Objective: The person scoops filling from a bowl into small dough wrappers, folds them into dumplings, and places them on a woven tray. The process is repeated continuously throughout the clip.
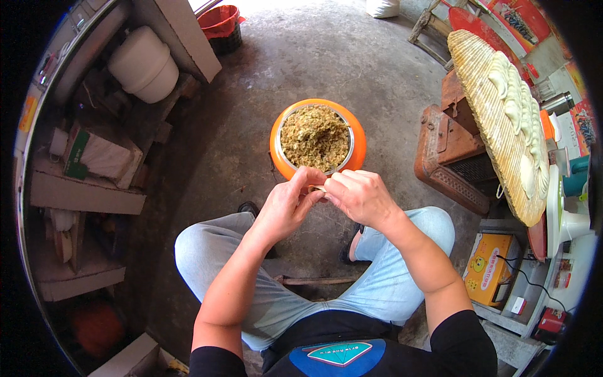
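Note:
My left hand (pixel 294 198) and my right hand (pixel 360 193) meet just in front of an orange-rimmed bowl (pixel 359 141). Pinched between the fingers of both is a small piece of pale dough (pixel 317 188), mostly hidden by them. Chopped greenish-brown filling (pixel 311 132) is heaped in the bowl, and a thin utensil handle seems to stick out at its near side. At the right, a round woven tray (pixel 485 122) carries rows of pale, folded dumplings (pixel 523 113) and, nearer me, flat dough pieces (pixel 527 176).
A rusty metal stove or heater (pixel 452 160) stands beside the tray. A yellow box (pixel 487 268) sits on a shelf at the lower right. Shelves with a white lidded bucket (pixel 143 63) line the left. A bin with a red liner (pixel 220 28) stands at the far left of the floor.

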The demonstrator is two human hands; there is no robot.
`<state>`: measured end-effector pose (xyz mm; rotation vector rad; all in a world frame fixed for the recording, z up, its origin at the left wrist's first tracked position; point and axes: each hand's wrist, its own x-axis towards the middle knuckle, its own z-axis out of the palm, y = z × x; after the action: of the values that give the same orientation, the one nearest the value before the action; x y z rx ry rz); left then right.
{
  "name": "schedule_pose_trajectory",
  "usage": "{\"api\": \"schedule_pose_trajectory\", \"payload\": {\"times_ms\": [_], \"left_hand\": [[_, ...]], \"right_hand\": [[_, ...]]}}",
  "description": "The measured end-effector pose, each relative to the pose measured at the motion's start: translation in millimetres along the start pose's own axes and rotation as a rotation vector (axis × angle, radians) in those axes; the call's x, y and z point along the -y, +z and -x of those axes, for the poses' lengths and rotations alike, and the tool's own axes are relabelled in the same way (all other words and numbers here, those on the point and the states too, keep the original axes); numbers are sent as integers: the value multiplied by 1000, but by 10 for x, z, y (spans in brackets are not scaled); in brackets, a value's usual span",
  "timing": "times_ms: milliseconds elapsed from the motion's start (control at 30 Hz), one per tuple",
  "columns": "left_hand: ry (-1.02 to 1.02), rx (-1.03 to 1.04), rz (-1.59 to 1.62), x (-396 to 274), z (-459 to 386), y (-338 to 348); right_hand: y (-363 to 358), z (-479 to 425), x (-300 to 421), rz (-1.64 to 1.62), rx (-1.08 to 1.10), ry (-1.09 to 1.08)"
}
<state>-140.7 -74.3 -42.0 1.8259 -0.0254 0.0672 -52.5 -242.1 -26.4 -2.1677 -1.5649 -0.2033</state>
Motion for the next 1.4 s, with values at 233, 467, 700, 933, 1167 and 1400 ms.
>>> {"api": "schedule_pose_trajectory", "payload": {"times_ms": [233, 467, 700, 933, 1167, 1400], "left_hand": [[62, 59, 88, 76, -2, 50], [101, 86, -191, 16, -1, 85], [76, 121, -113, -19, 13, 83], [127, 109, -254, -58, 5, 62], [182, 126, -280, 118, 5, 113], [-204, 251, 247, 60, 32, 86]], "right_hand": [[-75, 37, -24, -220, -22, 94], [-45, 2, -25, 11, -48, 8], [-46, 26, 9, 79, 24, -47], [-123, -35, 14, 34, 22, 20], [45, 36, -14, -74, 41, 31], [-97, 5, -109, -286, 128, 342]]}}
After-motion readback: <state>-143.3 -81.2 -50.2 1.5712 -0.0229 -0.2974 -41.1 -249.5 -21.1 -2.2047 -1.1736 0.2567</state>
